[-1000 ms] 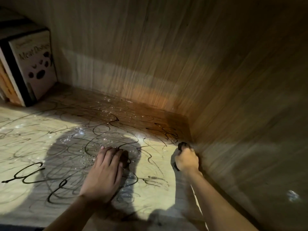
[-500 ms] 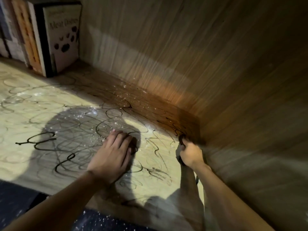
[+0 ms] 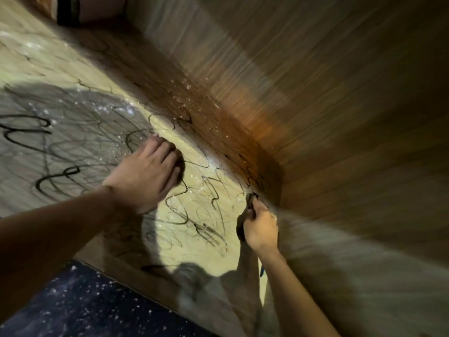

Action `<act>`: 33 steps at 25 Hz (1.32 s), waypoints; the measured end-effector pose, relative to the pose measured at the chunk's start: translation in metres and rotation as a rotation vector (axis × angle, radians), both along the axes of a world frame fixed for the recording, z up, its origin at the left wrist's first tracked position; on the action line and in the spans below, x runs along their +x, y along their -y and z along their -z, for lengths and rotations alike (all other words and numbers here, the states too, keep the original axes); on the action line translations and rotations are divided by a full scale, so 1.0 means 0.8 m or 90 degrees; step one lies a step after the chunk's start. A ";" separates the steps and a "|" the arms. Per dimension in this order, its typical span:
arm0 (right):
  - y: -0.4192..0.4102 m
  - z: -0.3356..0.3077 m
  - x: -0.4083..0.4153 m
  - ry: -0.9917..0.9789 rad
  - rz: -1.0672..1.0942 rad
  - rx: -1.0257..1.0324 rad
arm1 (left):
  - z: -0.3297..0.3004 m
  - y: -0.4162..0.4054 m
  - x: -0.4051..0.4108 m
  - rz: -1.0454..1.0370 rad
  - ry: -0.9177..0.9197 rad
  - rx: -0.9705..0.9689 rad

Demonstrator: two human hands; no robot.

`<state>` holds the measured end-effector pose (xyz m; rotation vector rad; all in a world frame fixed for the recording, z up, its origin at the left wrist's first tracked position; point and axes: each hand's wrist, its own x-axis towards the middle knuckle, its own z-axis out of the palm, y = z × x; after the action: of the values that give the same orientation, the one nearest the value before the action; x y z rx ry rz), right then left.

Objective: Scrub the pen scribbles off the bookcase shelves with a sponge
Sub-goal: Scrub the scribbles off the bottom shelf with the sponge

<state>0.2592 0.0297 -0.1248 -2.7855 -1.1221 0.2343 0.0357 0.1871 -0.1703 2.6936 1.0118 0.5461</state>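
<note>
The scene is dim and warm-toned. A bright pool of light falls on the shelf [image 3: 213,242] from behind the viewer, leaving a large rounded shadow at left and arm shadows under the left hand [image 3: 148,173] and right hand [image 3: 261,227]. Wet specks glint near the back corner. Motion blur smears the wooden side wall [image 3: 352,251] and the far edges; lines bow with wide-angle distortion.
</note>
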 end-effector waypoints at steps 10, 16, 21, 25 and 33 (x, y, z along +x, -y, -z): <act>-0.071 0.003 0.076 0.032 0.145 -0.074 | 0.011 -0.005 0.012 0.147 0.096 -0.011; -0.055 0.011 0.112 -0.013 -0.013 -0.033 | 0.014 -0.007 0.011 0.165 0.113 -0.007; -0.116 0.012 0.143 0.015 0.075 -0.052 | 0.015 -0.006 0.011 0.146 0.096 0.026; -0.107 0.005 0.150 -0.137 -0.033 0.038 | 0.013 -0.011 0.021 0.152 0.096 0.011; -0.148 0.014 0.174 0.060 0.036 -0.086 | 0.010 -0.017 0.046 0.128 0.080 -0.020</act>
<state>0.3984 0.1482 -0.1364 -2.9714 -1.0849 0.1810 0.0722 0.2004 -0.1782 2.6537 0.7023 0.6444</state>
